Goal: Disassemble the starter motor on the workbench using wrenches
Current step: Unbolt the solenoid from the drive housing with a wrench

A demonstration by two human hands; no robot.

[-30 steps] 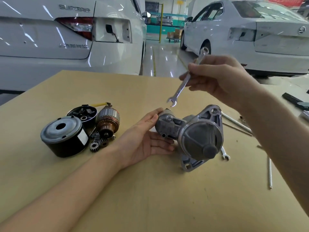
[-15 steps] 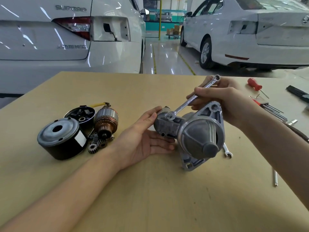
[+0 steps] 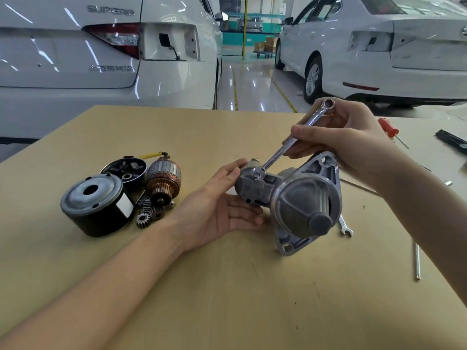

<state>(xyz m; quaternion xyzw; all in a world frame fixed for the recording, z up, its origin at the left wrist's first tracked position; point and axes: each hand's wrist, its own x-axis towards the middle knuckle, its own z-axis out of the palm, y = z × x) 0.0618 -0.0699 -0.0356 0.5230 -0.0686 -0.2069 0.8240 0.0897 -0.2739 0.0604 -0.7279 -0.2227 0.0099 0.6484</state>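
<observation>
Done: motor can [image 3: 97,204], armature [image 3: 163,180] and gears [image 3: 147,213] lie on the table [image 3: 227,286]
Left: nose housing [image 3: 300,203] bolt
Right hand [image 3: 351,137]: fingers grip wrench [image 3: 290,145]
Left hand [image 3: 219,208]: fingers straight, steadying housing

near workbench [image 3: 252,299] bare | left blocked: motor parts [image 3: 121,195] | right: loose tools [image 3: 417,261]

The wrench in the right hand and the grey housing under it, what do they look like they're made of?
The slim shiny combination wrench, held by the right hand, looks like polished, probably chromed steel: it shows mirror-bright glints. The dull grey starter motor housing, steadied by the left hand, looks like cast aluminium: matte, ribbed, unpainted, though the alloy can't be confirmed.
</observation>
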